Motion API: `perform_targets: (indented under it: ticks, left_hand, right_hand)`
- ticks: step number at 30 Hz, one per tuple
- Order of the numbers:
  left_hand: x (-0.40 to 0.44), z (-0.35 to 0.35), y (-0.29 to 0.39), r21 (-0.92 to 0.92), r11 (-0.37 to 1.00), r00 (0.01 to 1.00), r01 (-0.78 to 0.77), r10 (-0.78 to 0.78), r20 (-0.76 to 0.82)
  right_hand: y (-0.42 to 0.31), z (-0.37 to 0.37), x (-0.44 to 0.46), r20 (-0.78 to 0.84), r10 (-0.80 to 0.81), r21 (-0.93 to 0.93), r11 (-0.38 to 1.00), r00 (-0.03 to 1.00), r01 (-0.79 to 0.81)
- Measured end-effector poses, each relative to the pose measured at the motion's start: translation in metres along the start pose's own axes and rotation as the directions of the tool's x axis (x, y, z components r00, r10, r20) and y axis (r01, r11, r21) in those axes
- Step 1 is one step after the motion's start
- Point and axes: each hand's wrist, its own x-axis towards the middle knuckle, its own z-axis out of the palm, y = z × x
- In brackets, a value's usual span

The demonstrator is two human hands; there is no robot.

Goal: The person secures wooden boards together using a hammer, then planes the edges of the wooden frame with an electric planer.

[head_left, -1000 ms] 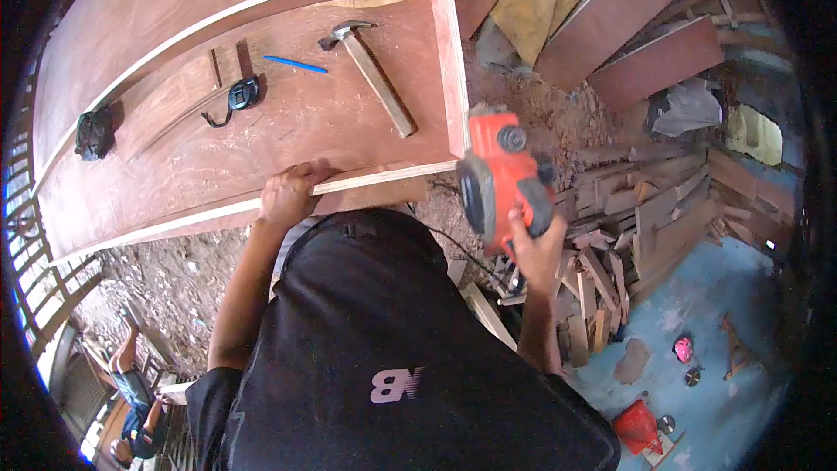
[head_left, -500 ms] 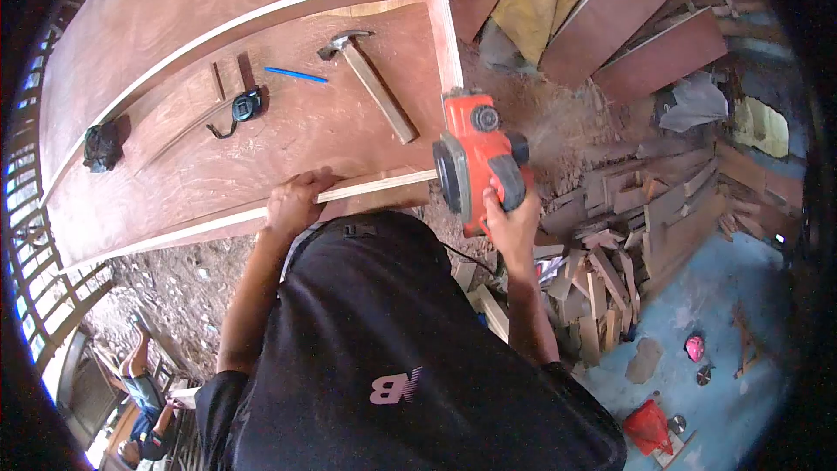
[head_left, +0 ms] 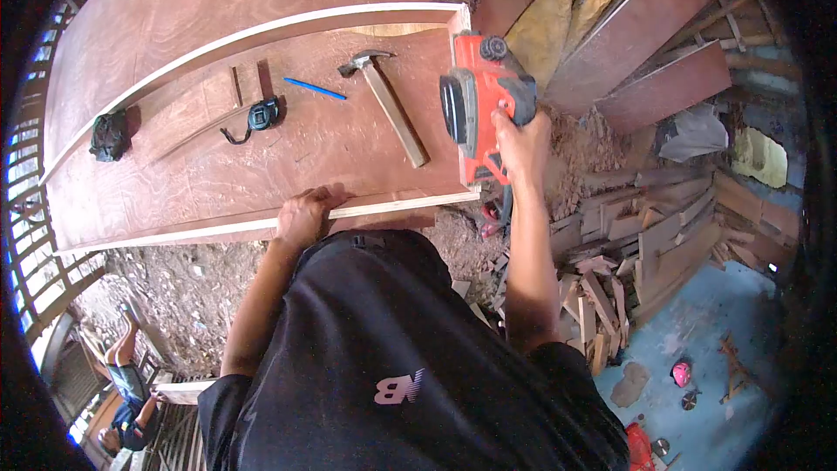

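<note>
My right hand (head_left: 521, 144) is closed around the handle of a red and black electric planer (head_left: 479, 78). The planer sits on the short right-hand edge of a shallow wooden frame (head_left: 384, 207) with a reddish plywood panel. My left hand (head_left: 302, 216) grips the frame's near edge, fingers over its inner side. Within the frame lie a claw hammer (head_left: 392, 113), a blue pen (head_left: 315, 88), a tape measure (head_left: 261, 113) and some thin wood strips (head_left: 196, 129). A crumpled black bundle (head_left: 109, 137) rests by the far edge on the left.
Offcuts (head_left: 610, 218) are heaped to the right, near leaning plywood boards (head_left: 663, 83) and a yellowish sheet (head_left: 554, 9). Shavings cover the ground (head_left: 192, 296). Another person (head_left: 131, 397) is at lower left, by a pale board (head_left: 185, 392). A blue floor (head_left: 697, 314) lies lower right.
My right hand has moved the planer away from me along the frame's right edge, from the near part toward the far corner. The left hand keeps its place on the near edge.
</note>
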Motion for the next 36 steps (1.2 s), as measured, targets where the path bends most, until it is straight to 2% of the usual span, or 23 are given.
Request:
perform_targets:
  ticks: [5,6,9,13,17,20,21,25,27,29,30,32,35,36]
  left_hand:
    - [0.001,-0.008,0.004,0.008,1.0,0.999,0.017,-0.017,0.047]
    - [0.002,-0.005,0.002,0.007,1.0,0.999,0.012,-0.012,0.045]
    - [0.001,-0.005,0.001,0.008,1.0,0.999,0.001,-0.002,0.042]
    - [0.001,0.008,-0.01,-0.024,0.997,0.998,-0.069,0.069,-0.014]
    - [0.001,0.002,-0.006,0.021,0.997,0.997,-0.077,0.077,-0.011]
    - [0.0,0.003,-0.007,0.021,0.996,0.996,-0.082,0.082,-0.014]
    - [0.005,0.002,-0.008,0.038,0.997,0.998,-0.067,0.067,-0.002]
    - [-0.003,-0.004,-0.002,0.042,0.998,0.998,-0.045,0.043,0.042]
    - [0.0,-0.005,-0.003,0.025,0.997,0.997,-0.071,0.07,0.027]
    - [0.001,0.001,-0.006,0.029,0.997,0.997,-0.077,0.076,0.024]
    - [0.001,-0.001,-0.004,0.048,0.996,0.997,-0.081,0.081,0.02]
    - [0.003,0.008,-0.01,0.067,0.993,0.995,-0.101,0.101,0.0]
    - [0.001,0.004,-0.002,0.012,0.994,0.99,-0.108,0.108,-0.089]
    - [0.0,0.001,0.0,0.009,0.994,0.991,-0.107,0.108,-0.078]
  right_hand:
    - [-0.011,0.017,0.049,-0.018,-0.084,-0.052,0.995,0.996,0.083]
    - [-0.016,0.018,0.056,0.031,-0.02,-0.034,0.999,0.999,0.021]
    - [-0.021,0.03,0.083,0.013,-0.064,0.04,0.997,0.998,0.063]
    - [-0.043,0.048,0.118,-0.016,-0.086,-0.175,0.981,0.996,0.082]
    - [-0.046,0.072,0.174,-0.035,-0.233,-0.073,0.97,0.972,0.23]
    - [-0.064,0.065,0.192,-0.009,-0.05,0.027,0.998,0.999,0.051]
    - [-0.068,0.056,0.192,-0.004,-0.053,0.021,0.998,0.999,0.053]
    - [-0.058,-0.009,0.104,0.012,-0.047,0.05,0.998,0.999,0.047]
    - [-0.043,-0.042,0.047,0.007,-0.044,-0.014,0.999,0.999,0.044]
    - [-0.021,-0.07,-0.011,0.021,0.084,-0.075,0.994,0.996,-0.082]
    - [0.013,-0.082,-0.036,-0.004,0.031,-0.178,0.984,1.0,-0.031]
    - [0.054,-0.101,-0.089,-0.008,0.023,-0.221,0.975,1.0,-0.025]
    - [0.056,-0.11,-0.171,-0.039,0.169,-0.175,0.969,0.985,-0.174]
    - [0.061,-0.114,-0.189,0.0,0.17,-0.172,0.971,0.985,-0.167]
